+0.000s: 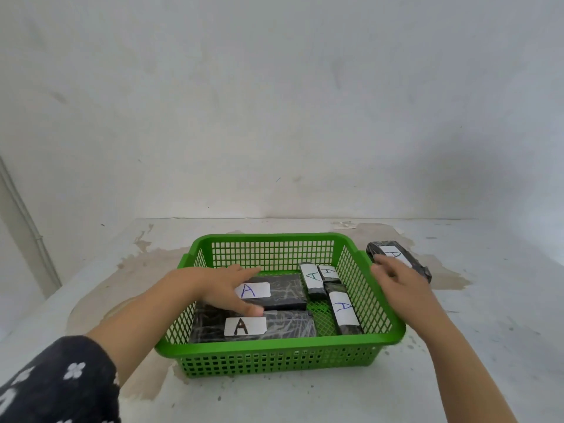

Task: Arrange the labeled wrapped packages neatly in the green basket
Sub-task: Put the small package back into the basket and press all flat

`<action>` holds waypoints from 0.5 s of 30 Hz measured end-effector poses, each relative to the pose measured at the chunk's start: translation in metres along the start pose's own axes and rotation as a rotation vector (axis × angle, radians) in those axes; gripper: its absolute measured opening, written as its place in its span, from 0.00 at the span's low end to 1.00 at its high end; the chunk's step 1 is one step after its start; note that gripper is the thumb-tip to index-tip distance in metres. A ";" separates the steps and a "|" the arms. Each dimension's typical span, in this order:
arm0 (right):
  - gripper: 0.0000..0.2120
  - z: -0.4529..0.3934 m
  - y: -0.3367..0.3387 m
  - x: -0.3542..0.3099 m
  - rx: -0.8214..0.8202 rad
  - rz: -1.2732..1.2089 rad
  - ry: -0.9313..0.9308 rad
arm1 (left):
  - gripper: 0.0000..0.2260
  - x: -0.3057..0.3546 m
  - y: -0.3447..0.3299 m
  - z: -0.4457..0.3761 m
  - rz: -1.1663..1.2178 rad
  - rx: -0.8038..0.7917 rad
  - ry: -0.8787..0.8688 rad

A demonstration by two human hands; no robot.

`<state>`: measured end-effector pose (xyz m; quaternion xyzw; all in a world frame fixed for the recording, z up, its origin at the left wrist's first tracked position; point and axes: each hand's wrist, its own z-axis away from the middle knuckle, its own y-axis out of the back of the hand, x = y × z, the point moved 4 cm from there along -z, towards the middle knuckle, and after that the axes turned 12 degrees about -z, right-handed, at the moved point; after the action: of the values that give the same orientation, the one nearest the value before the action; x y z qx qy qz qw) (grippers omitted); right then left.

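Observation:
The green basket (283, 343) stands on a white surface and holds several black wrapped packages with white "A" labels. A large package (290, 326) lies along the front wall, another (280, 290) behind it. Three narrow ones lie at the right: (345, 312), (311, 280), (328, 272). My left hand (225, 285) is inside the basket, fingers spread, resting over the two large packages. One more labeled package (406, 259) lies outside, right of the basket. My right hand (399, 282) reaches over it, fingertips at its near edge; whether it grips is unclear.
A white wall rises behind the surface. The white surface (488, 331) has worn brown patches around the basket. A pale pipe (27, 227) runs down the wall at the far left.

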<state>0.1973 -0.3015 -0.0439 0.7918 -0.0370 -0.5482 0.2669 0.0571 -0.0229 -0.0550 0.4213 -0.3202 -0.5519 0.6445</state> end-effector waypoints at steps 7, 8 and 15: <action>0.35 -0.037 0.034 0.069 0.306 0.013 -0.260 | 0.36 0.038 0.050 -0.002 0.127 0.312 -0.161; 0.38 -0.041 0.029 0.075 0.261 -0.009 -0.273 | 0.35 0.045 0.054 -0.005 0.146 0.335 -0.180; 0.31 -0.041 0.032 0.070 0.364 -0.133 -0.104 | 0.20 0.075 0.076 -0.017 0.325 0.567 -0.251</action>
<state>0.2688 -0.3382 -0.0776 0.7982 -0.0968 -0.5892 0.0804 0.1201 -0.0903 0.0020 0.4560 -0.6002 -0.3789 0.5369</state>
